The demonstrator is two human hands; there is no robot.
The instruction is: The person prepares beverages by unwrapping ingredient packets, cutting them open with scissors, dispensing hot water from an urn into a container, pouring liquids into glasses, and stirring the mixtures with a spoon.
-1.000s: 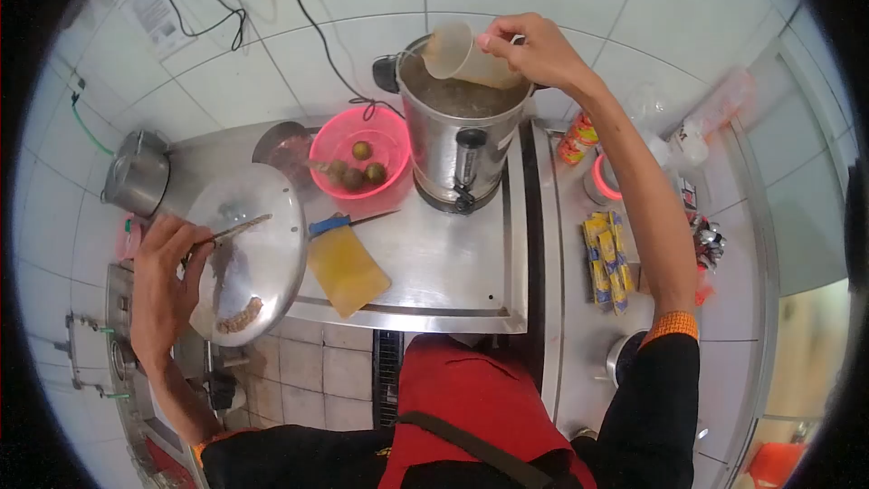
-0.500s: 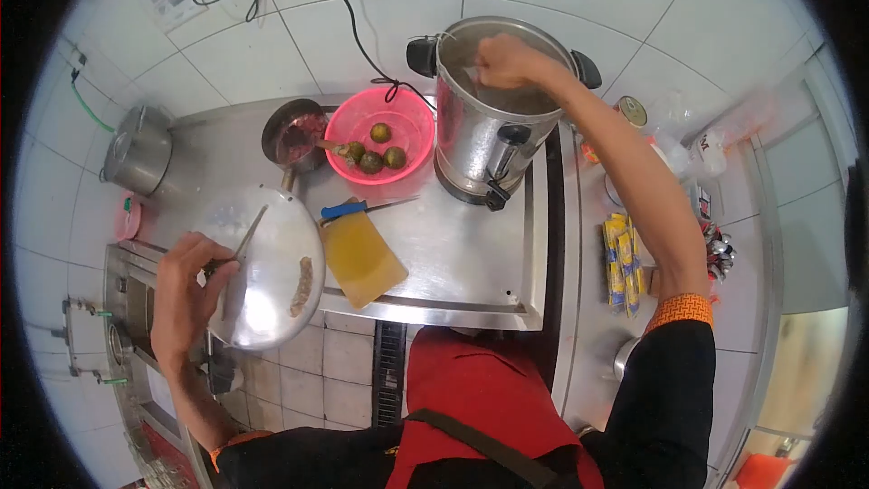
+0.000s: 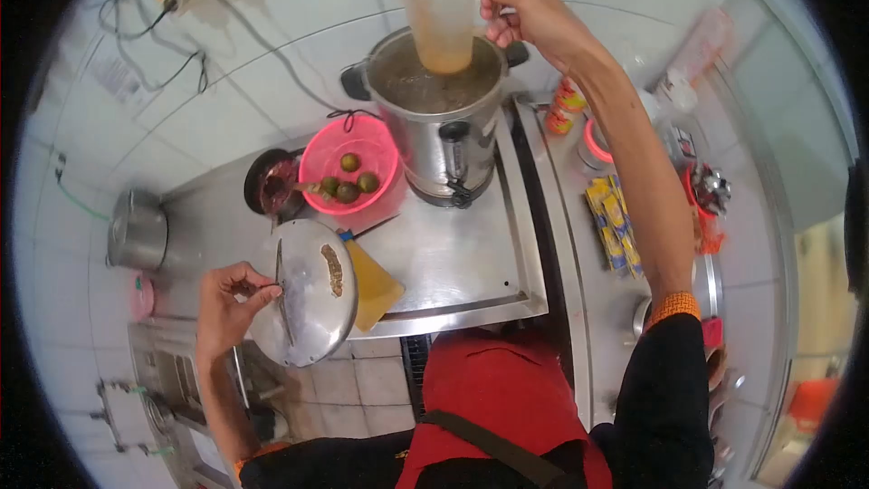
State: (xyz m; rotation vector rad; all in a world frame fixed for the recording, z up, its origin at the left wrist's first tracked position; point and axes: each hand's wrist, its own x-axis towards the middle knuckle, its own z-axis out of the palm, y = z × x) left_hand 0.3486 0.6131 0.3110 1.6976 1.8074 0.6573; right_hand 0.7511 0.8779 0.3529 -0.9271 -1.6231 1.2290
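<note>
Raised over the tall steel urn [image 3: 434, 140], my right hand [image 3: 534, 23] is closed on the handle of a translucent plastic jug [image 3: 439, 23]. A little brownish liquid shows at the jug's bottom. Dark liquid [image 3: 398, 77] fills much of the lidless urn. At the left, the fingers of my left hand [image 3: 233, 306] pinch the grip of a round metal lid [image 3: 312, 308], which is tilted over the counter's front edge. A brown patch shows on the lid's face; I cannot tell whether it is a mark or a reflection.
A pink basin [image 3: 385, 177] with several green round fruits stands beside the urn, next to a small dark pan [image 3: 262, 186]. A yellow cutting board [image 3: 376, 285] lies partly behind the lid. Yellow packets [image 3: 614, 226] are on the right counter; a metal pot [image 3: 138, 231] stands far left.
My right hand has risen out of the urn, bringing the jug into view. The lid in my left hand has shifted right and now covers more of the cutting board and knife.
</note>
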